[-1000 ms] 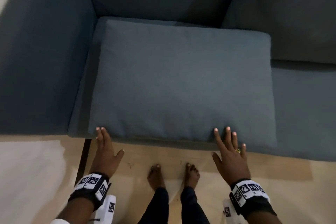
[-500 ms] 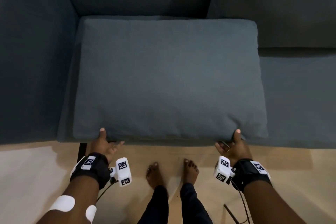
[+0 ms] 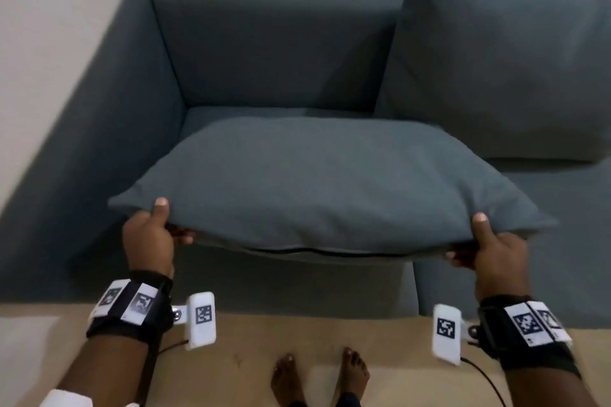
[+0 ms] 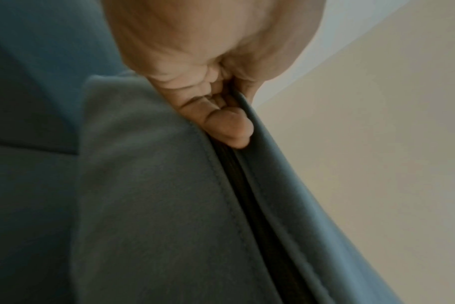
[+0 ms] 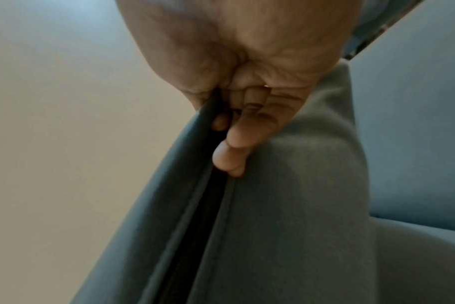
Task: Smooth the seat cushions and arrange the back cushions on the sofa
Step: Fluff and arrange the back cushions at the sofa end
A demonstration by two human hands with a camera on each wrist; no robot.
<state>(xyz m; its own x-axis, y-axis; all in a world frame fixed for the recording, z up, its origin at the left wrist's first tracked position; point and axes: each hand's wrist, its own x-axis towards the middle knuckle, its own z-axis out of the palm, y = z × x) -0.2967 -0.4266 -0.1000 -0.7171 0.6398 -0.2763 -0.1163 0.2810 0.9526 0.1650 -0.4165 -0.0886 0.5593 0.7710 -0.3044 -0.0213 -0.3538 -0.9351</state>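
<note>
A blue-grey loose cushion (image 3: 324, 182) is lifted by its near edge above the left seat of the sofa (image 3: 264, 43). My left hand (image 3: 155, 228) grips its near left corner, thumb on top and fingers underneath. My right hand (image 3: 486, 241) grips the near right corner the same way. In the left wrist view the fingers (image 4: 229, 125) curl round the zipped seam of the cushion (image 4: 156, 205). The right wrist view shows the fingers (image 5: 234, 142) clamped at the zip edge of the cushion (image 5: 286, 216). A back cushion (image 3: 502, 66) stands upright at the right.
The sofa's left armrest (image 3: 99, 142) runs along the wall. A seat cushion (image 3: 545, 241) lies to the right. My bare feet (image 3: 320, 380) stand on the tan floor (image 3: 264, 357) in front of the sofa.
My hands went from lying flat at the cushion's front edge to gripping its near corners, and the near edge has risen off the seat towards me.
</note>
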